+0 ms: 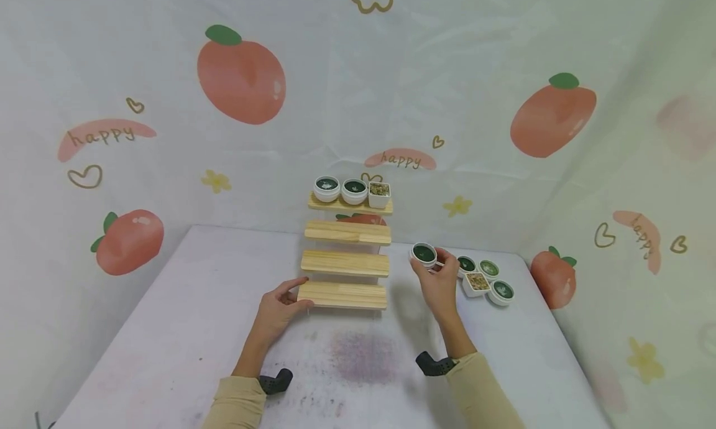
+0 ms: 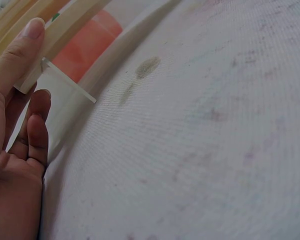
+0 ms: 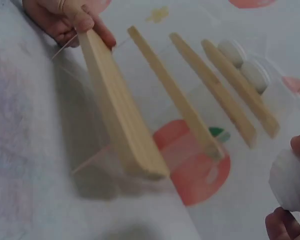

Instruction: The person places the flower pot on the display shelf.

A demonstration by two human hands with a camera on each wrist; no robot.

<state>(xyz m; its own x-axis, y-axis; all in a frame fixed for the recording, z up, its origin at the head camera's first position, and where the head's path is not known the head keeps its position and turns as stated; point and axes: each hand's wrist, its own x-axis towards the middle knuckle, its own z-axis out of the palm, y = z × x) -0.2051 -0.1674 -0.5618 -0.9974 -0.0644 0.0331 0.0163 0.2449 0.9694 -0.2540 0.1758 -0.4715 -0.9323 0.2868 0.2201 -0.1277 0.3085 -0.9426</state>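
Observation:
A tiered wooden display rack (image 1: 345, 264) with clear side supports stands mid-table. At its lowest tier, my left hand (image 1: 275, 311) holds the left end, with the thumb over the board (image 2: 65, 30) and the fingers beneath. To the right of the rack, my right hand (image 1: 439, 289) grips a small round white pot (image 1: 424, 253) with a dark green top, raised and upright. On the top tier stand two round white pots (image 1: 355, 191) and a square white pot (image 1: 379, 194) with mottled green-brown filling. The right wrist view catches the held pot's ribbed white side (image 3: 290, 182).
Beyond my right hand, several more white pots cluster on the table, among them a square one (image 1: 477, 284) and a round one (image 1: 501, 292). A fruit-printed cloth (image 1: 313, 106) hangs behind the pale tabletop (image 1: 184, 329) and along its sides.

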